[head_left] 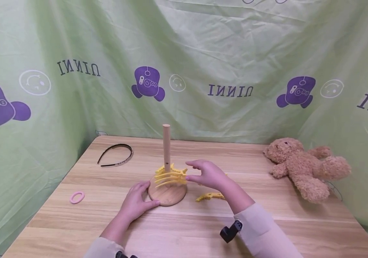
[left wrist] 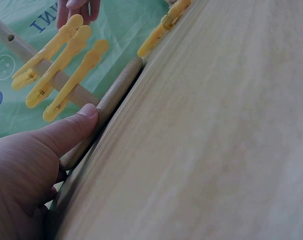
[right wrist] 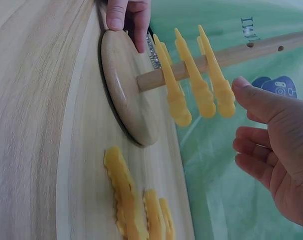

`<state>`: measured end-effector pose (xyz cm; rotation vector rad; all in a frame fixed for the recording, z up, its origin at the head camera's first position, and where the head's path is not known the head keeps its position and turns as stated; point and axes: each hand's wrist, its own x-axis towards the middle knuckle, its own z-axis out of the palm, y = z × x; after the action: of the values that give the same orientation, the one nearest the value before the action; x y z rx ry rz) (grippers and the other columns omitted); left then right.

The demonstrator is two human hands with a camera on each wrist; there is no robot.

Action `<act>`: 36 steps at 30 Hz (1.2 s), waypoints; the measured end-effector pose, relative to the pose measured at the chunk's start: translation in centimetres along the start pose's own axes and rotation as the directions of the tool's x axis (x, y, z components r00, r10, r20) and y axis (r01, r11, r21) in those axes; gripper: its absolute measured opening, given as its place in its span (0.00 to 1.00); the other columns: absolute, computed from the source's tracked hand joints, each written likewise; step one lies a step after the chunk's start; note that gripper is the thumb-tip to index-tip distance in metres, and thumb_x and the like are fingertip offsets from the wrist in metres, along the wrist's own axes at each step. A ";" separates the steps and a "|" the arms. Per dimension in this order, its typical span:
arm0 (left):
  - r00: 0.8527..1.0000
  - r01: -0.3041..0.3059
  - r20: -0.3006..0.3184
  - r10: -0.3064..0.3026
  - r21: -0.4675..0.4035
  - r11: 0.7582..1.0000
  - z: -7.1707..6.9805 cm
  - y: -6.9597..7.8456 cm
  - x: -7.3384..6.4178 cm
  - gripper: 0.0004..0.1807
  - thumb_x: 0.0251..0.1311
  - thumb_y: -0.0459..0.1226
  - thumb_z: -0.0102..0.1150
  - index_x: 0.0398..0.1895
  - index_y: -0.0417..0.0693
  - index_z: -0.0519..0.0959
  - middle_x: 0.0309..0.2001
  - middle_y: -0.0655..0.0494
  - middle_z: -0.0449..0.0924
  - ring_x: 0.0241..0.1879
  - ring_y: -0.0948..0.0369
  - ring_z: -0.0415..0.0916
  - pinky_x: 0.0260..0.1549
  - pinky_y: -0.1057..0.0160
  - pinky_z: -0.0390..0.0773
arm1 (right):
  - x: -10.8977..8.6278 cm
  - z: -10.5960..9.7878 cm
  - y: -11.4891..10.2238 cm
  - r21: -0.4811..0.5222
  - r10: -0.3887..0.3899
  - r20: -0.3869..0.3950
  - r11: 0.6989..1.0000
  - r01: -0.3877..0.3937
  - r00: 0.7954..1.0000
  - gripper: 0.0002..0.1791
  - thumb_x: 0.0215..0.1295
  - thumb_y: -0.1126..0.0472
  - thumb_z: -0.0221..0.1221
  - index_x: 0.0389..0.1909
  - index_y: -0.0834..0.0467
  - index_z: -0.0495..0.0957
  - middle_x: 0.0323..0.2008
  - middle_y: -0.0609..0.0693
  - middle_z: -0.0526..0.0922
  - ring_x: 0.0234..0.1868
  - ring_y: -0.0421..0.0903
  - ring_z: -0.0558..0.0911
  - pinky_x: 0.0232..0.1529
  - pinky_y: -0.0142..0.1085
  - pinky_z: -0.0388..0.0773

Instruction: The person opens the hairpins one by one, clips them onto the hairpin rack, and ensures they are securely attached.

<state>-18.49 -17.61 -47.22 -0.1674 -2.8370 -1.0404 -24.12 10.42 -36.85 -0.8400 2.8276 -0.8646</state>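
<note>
A wooden post (head_left: 166, 145) rises from a round wooden base (head_left: 168, 196) on the table. Several yellow curved plastic pieces (right wrist: 197, 80) sit in tiers on the lower post, their arms sticking out sideways. My left hand (head_left: 135, 203) holds the base by its left rim, with the thumb (left wrist: 86, 114) lying on the edge. To the right of the tiers is my right hand (head_left: 210, 175), its thumb tip close to the end of the topmost piece and its other fingers loosely bent. Between those fingers nothing shows. Loose yellow pieces (right wrist: 125, 197) lie on the table beneath the right forearm.
A black headband (head_left: 131, 153) lies at the back left, and a pink ring (head_left: 71, 198) nearer the left edge. On the right side a brown teddy bear (head_left: 303, 166) lies on its back. Green printed cloth (head_left: 197, 114) hangs behind and beside the wooden table (head_left: 100, 190).
</note>
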 end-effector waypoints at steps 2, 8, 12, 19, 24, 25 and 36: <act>1.000 0.000 -0.002 0.000 0.000 1.000 0.0 0.0 0.0 0.52 0.42 0.56 0.75 0.67 0.33 0.68 0.66 0.37 0.70 0.68 0.39 0.63 0.69 0.38 0.61 | -0.5 -0.2 0.5 0.006 -0.005 -0.025 1.000 0.005 1.000 0.31 0.62 0.49 0.66 0.64 0.55 0.74 0.60 0.54 0.80 0.58 0.53 0.80 0.59 0.50 0.78; 1.000 0.001 -0.005 -0.001 -0.005 1.000 0.0 0.1 0.0 0.52 0.42 0.56 0.75 0.67 0.34 0.68 0.66 0.37 0.69 0.68 0.39 0.62 0.69 0.38 0.61 | -2.4 -0.7 2.3 0.053 -0.006 -0.088 0.999 0.011 0.996 0.29 0.61 0.52 0.66 0.62 0.57 0.75 0.58 0.55 0.80 0.54 0.53 0.80 0.56 0.51 0.79; 1.000 0.004 -0.002 -0.004 -0.013 1.000 -0.1 0.2 0.0 0.52 0.43 0.56 0.75 0.67 0.34 0.68 0.67 0.37 0.69 0.69 0.38 0.62 0.69 0.38 0.61 | -3.8 -0.6 3.7 0.068 -0.008 -0.113 0.998 0.016 0.994 0.29 0.60 0.52 0.67 0.61 0.59 0.76 0.56 0.57 0.80 0.52 0.55 0.80 0.53 0.51 0.80; 1.000 0.011 0.009 -0.010 -0.011 1.000 -0.2 0.3 0.0 0.52 0.43 0.55 0.75 0.67 0.34 0.68 0.67 0.37 0.69 0.69 0.38 0.61 0.69 0.38 0.60 | -6.1 0.1 6.0 0.046 0.013 -0.154 0.999 -0.006 0.988 0.28 0.59 0.54 0.68 0.58 0.62 0.78 0.48 0.59 0.81 0.45 0.54 0.80 0.46 0.49 0.81; 1.000 0.008 0.001 -0.008 -0.001 1.000 0.0 0.1 0.0 0.50 0.43 0.55 0.75 0.66 0.34 0.69 0.66 0.37 0.69 0.68 0.39 0.63 0.69 0.39 0.62 | -7.4 0.8 7.2 0.027 0.095 -0.160 0.995 -0.092 0.983 0.26 0.58 0.53 0.69 0.57 0.59 0.79 0.44 0.54 0.80 0.43 0.48 0.78 0.43 0.42 0.80; 1.000 0.009 0.000 -0.009 0.000 1.000 0.1 0.0 0.0 0.50 0.43 0.55 0.75 0.66 0.34 0.69 0.66 0.38 0.69 0.68 0.39 0.63 0.69 0.39 0.62 | -7.6 0.9 7.5 0.026 0.105 -0.160 0.994 -0.103 0.981 0.26 0.58 0.53 0.69 0.57 0.58 0.79 0.44 0.53 0.80 0.42 0.47 0.78 0.42 0.40 0.79; 1.000 0.017 0.012 -0.017 0.006 1.000 0.1 -0.1 0.2 0.51 0.44 0.55 0.74 0.67 0.34 0.67 0.67 0.37 0.68 0.68 0.38 0.62 0.69 0.38 0.61 | -9.3 2.1 9.9 0.007 0.139 -0.176 0.990 -0.140 0.974 0.26 0.54 0.51 0.70 0.54 0.56 0.81 0.40 0.46 0.79 0.38 0.39 0.74 0.42 0.36 0.76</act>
<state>-18.71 -17.61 -47.28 -0.1496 -2.8565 -1.0379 -20.53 21.08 -44.81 -0.5824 2.9970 -0.9556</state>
